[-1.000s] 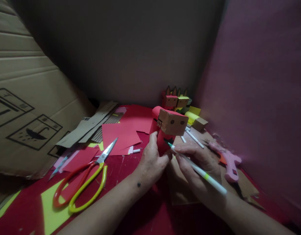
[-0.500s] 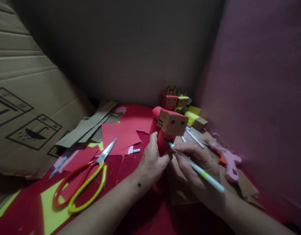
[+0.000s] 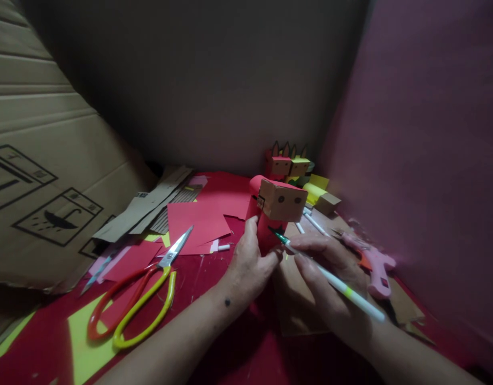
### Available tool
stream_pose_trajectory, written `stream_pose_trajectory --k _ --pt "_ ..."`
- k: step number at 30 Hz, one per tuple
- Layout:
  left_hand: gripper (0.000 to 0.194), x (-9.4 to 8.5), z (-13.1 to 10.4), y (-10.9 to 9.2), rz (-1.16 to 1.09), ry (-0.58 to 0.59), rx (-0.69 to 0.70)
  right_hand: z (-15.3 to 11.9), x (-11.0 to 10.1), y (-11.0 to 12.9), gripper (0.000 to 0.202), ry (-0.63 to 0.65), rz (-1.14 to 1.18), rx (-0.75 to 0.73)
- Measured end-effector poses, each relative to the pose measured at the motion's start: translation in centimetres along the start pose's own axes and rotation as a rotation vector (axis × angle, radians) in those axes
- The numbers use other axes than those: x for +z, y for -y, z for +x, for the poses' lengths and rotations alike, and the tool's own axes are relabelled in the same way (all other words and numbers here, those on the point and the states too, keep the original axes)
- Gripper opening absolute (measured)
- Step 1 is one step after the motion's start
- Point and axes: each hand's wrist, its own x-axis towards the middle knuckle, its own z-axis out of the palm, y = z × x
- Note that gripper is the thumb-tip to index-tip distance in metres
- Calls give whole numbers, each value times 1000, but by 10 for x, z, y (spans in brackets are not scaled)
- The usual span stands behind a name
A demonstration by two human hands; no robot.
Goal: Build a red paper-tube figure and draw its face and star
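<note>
My left hand is closed around the lower body of a red paper animal figure, keeping it upright. The figure has a boxy brown cardboard snout with two dark dots facing me. Between the thumb and fingers of my right hand is a white marker pen with a green tip end and a yellow-green band. Its tip rests at or very near the figure's red front, beside a dark mark under the snout; exact contact is hard to make out.
Red-and-yellow-handled scissors lie at left among red paper sheets and cardboard strips. A pink glue gun lies at right. Finished-looking eared figures stand behind. A large cardboard box stands left.
My right hand and the marker have shifted slightly right and down, the pen's rear end swinging outward. My left hand and the figure stay nearly still.
</note>
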Motion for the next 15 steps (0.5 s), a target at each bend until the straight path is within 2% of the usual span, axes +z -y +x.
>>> stream_pose_trajectory --k 7,15 --pt "43 0 0 -1 -9 4 1 4 1 2 16 2 -45 -57" --pt "45 2 0 2 12 -8 2 2 6 -5 18 -12 -20 -47"
